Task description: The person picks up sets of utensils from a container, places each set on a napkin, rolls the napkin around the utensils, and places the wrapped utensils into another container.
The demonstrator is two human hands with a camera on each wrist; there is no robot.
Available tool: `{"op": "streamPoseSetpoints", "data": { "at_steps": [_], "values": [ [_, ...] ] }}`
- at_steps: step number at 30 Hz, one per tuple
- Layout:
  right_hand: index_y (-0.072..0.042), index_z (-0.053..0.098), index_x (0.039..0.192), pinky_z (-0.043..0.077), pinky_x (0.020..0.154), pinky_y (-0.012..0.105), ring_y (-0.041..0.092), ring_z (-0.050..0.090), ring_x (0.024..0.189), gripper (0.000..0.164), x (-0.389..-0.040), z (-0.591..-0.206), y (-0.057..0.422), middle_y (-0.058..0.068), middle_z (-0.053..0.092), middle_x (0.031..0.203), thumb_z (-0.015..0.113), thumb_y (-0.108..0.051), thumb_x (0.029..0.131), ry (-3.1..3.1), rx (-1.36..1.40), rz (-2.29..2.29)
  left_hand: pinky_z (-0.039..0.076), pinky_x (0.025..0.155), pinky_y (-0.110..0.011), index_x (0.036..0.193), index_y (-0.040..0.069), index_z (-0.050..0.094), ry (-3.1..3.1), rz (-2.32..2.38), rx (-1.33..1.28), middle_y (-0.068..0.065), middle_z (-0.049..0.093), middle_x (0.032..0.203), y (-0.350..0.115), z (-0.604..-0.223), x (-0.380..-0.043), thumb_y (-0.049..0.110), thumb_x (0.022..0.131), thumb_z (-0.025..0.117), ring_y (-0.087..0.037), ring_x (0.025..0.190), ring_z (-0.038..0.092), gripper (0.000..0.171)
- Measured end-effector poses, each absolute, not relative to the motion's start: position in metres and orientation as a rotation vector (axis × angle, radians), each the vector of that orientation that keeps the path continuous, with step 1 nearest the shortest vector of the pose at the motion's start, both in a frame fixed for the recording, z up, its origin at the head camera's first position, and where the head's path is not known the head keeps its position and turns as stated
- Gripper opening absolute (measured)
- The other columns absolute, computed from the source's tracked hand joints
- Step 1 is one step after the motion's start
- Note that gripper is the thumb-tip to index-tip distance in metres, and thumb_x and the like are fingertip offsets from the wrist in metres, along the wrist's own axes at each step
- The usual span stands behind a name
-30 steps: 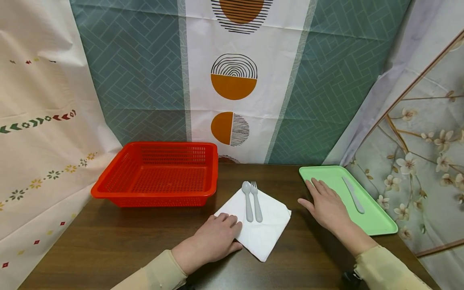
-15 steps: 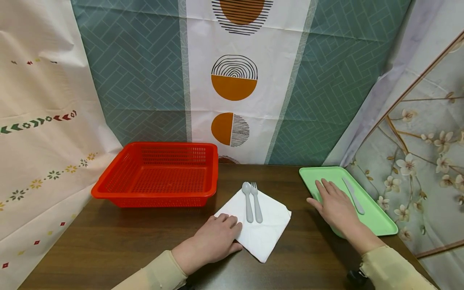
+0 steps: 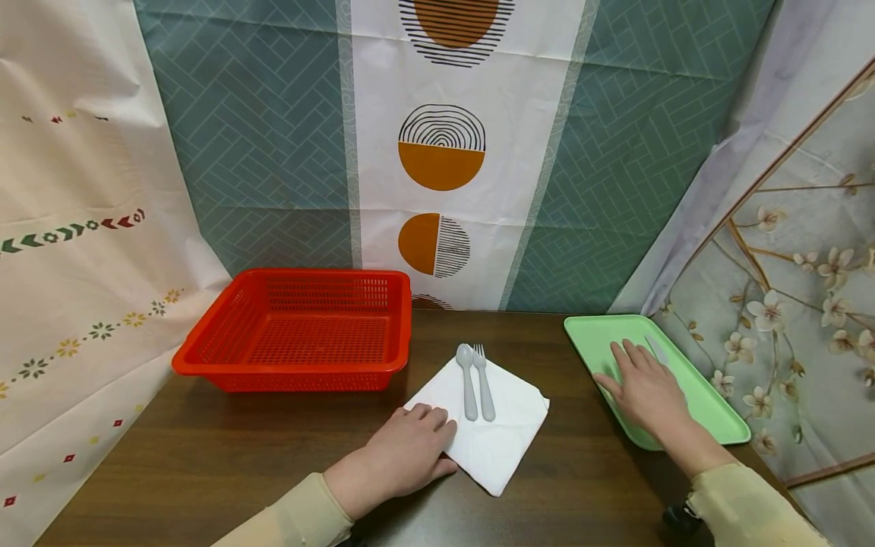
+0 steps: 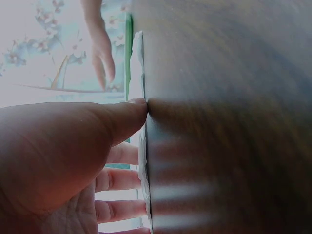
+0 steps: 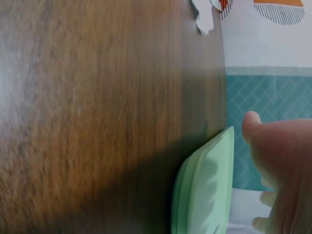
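Observation:
My left hand rests at the left corner of a folded white napkin; in the left wrist view its thumb and fingertips touch the napkin's edge with the fingers extended. On the napkin a grey spoon and a grey fork lie side by side. My right hand hovers over the light green tray, fingers spread and nothing held. Beneath it lies a grey knife, mostly hidden by the hand. The right wrist view shows a gap between the hand and the tray.
A red perforated basket stands at the back left of the dark wooden table. A patterned cloth hangs behind the table, with flowered cloth along the right side, close to the tray.
My right hand has moved to the right, from the tray's left edge to above the knife, which it now mostly covers. The left hand, napkin, spoon and fork have stayed in place.

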State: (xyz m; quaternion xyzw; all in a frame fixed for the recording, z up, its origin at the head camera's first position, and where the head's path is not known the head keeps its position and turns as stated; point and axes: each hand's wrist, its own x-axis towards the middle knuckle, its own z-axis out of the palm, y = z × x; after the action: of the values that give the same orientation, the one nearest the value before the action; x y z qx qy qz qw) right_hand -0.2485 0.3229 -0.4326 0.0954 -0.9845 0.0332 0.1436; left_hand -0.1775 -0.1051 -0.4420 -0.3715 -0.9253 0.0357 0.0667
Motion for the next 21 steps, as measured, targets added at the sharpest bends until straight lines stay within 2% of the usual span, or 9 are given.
{"op": "streamPoseSetpoints", "data": {
  "at_steps": [10, 21],
  "values": [
    [0.014, 0.046, 0.156, 0.037, 0.114, 0.075, 0.063, 0.038, 0.147, 0.076, -0.252, -0.438, 0.341, 0.042, 0.042, 0.159, 0.067, -0.043, 0.110, -2.837, 0.237, 0.090, 0.056, 0.092, -0.045, 0.133, 0.016, 0.071, -2.769, 0.100, -1.123, -0.001, 0.067, 0.129, -0.105, -0.442, -0.177, 0.054, 0.102, 0.075, -0.026, 0.118, 0.064, 0.049],
    [0.017, 0.044, 0.156, 0.037, 0.114, 0.073, 0.062, 0.041, 0.145, 0.077, -0.251, -0.440, 0.359, 0.044, 0.041, 0.159, 0.065, -0.042, 0.111, -2.863, 0.213, 0.070, 0.056, 0.094, -0.046, 0.135, 0.016, 0.071, -2.784, 0.092, -1.125, -0.001, 0.067, 0.130, -0.105, -0.441, -0.177, 0.053, 0.102, 0.075, -0.027, 0.119, 0.064, 0.050]
  ]
}}
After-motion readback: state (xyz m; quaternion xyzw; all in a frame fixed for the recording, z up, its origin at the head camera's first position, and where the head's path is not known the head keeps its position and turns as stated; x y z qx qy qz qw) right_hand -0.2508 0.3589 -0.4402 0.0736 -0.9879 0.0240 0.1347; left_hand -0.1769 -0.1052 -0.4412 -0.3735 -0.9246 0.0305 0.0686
